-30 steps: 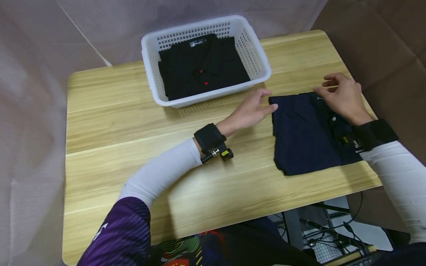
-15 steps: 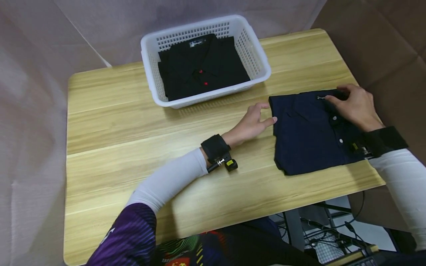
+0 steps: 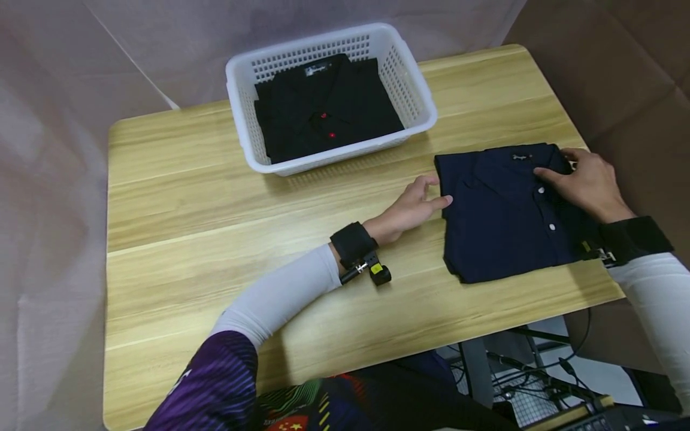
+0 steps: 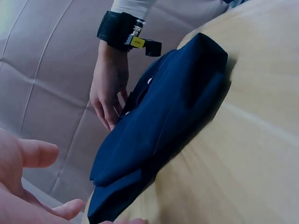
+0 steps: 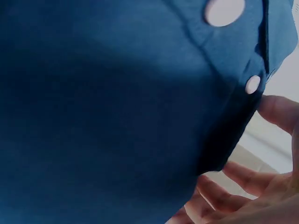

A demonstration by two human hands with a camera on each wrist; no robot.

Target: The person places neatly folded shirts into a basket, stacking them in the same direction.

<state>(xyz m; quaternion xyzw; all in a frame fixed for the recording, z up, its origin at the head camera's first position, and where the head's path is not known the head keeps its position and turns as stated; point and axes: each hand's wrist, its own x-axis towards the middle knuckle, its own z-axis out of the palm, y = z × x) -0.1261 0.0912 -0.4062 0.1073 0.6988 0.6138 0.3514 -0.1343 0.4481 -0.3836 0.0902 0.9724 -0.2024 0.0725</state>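
A folded navy polo shirt (image 3: 490, 215) with white buttons lies on the right of the table. At its left edge is my left hand (image 3: 406, 211), thumb tip overlapping the fabric and fingers loosely spread. In the left wrist view, this hand (image 4: 16, 177) has a wide gap between thumb and fingers beside the shirt (image 4: 154, 126). My right hand (image 3: 590, 184) is at the opposite edge by the collar, thumb over the cloth. Seen from the right wrist, the thumb and fingers of that hand (image 5: 275, 189) stand apart along the shirt's edge (image 5: 117, 121), fingertips partly hidden beneath it.
A white plastic basket (image 3: 336, 157) stands at the back of the wooden table (image 3: 215, 197), holding a folded black shirt (image 3: 329, 102) with red buttons. Cables (image 3: 530, 374) and a dark metal frame are below the front right edge. Grey and brown fabric walls surround the table.
Both hands have moved toward me along the sides of the navy polo shirt, the right one also outward from the collar to its right edge. The shirt and basket stay in place.
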